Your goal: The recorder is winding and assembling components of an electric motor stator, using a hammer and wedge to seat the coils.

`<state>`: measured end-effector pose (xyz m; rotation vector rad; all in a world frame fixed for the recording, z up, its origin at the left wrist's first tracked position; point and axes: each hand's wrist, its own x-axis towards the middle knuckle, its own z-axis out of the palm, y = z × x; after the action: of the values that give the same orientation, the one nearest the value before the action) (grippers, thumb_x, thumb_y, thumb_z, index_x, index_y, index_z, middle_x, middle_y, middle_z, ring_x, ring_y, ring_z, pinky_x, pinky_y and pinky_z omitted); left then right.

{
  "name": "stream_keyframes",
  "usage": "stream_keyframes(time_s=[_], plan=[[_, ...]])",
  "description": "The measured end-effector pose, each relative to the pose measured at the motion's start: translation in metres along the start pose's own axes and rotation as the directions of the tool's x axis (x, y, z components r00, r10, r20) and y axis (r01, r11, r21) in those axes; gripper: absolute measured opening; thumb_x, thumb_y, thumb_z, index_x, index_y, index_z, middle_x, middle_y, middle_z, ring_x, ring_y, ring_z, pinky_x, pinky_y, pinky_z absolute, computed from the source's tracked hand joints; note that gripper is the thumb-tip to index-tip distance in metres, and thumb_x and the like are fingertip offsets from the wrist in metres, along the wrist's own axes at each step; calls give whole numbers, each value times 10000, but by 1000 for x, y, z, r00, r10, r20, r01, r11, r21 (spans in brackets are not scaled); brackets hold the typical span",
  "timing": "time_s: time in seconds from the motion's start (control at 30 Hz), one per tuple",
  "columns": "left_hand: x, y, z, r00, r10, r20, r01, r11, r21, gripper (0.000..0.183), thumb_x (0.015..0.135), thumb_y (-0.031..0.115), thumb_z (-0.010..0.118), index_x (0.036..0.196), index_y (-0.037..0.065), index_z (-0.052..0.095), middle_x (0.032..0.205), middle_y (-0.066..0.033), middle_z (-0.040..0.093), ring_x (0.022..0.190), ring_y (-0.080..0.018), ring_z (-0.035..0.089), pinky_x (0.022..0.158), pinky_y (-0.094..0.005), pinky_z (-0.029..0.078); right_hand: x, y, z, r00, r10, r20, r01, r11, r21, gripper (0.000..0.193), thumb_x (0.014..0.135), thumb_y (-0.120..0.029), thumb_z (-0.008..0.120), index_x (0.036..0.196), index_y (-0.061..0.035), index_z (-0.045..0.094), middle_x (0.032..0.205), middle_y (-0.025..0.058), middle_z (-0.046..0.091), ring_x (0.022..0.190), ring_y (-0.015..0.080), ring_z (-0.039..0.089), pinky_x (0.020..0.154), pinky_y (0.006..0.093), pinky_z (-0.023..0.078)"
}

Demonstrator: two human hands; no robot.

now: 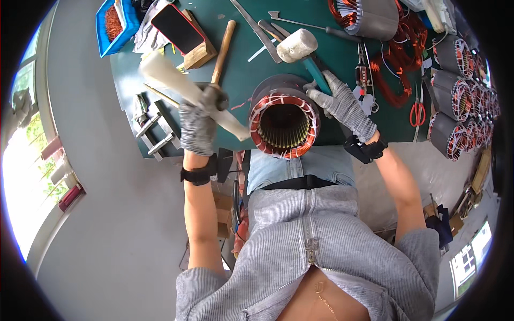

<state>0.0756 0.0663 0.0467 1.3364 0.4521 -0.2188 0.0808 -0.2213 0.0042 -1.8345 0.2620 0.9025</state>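
In the middle, at the table's near edge, lies a motor stator [256,109] with a dark cylindrical body. White-laced red copper windings ring its open end, which faces me. My left hand [197,125], in a grey knitted glove, is closed around a long cream-white bar [168,77], smeared by motion. The bar slants down to the right, its lower tip close to the stator's left rim. My gloved right hand [345,104] is at the stator's right side, closed on the teal handle of a white-headed mallet [297,46]. The mallet head points up and left, beyond the stator.
A phone [178,29] leans on a wooden block [202,53] beside a wooden-handled tool [224,48]. Metal bars [155,131] lie left. Red scissors [417,113], copper coils [393,88] and another stator [375,18] lie right. Several wound stators [450,96] are stacked far right.
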Motion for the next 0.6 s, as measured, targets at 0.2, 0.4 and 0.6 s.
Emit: stream_keyframes(time_s=[0.2, 0.4, 0.6], plan=[[4, 49, 28, 910, 412, -44, -412, 889, -200, 186, 868, 200, 645, 829, 61, 529, 624, -57, 528, 567, -154, 510, 593, -334, 446, -6, 1, 7, 955, -286, -76, 289, 957, 31, 436, 829, -259, 672, 1163, -30, 511, 978, 49, 643, 786, 106, 603, 726, 255, 503], [26, 50, 99, 828, 476, 296, -441, 880, -179, 114, 871, 145, 581, 829, 41, 561, 635, -52, 565, 573, -144, 538, 616, -331, 480, -20, 9, -4, 999, -29, 24, 26, 993, 115, 736, 806, -338, 705, 1404, -131, 330, 1012, 49, 597, 814, 103, 583, 686, 256, 504], [32, 53, 123, 778, 191, 598, -455, 828, 328, 180, 808, 210, 592, 751, 45, 632, 641, -72, 581, 604, -204, 561, 622, -316, 446, -16, 15, -24, 968, -238, -81, 211, 944, -252, 446, 895, -322, 552, 1227, -33, 483, 840, 169, 609, 794, 287, 618, 707, 389, 481]])
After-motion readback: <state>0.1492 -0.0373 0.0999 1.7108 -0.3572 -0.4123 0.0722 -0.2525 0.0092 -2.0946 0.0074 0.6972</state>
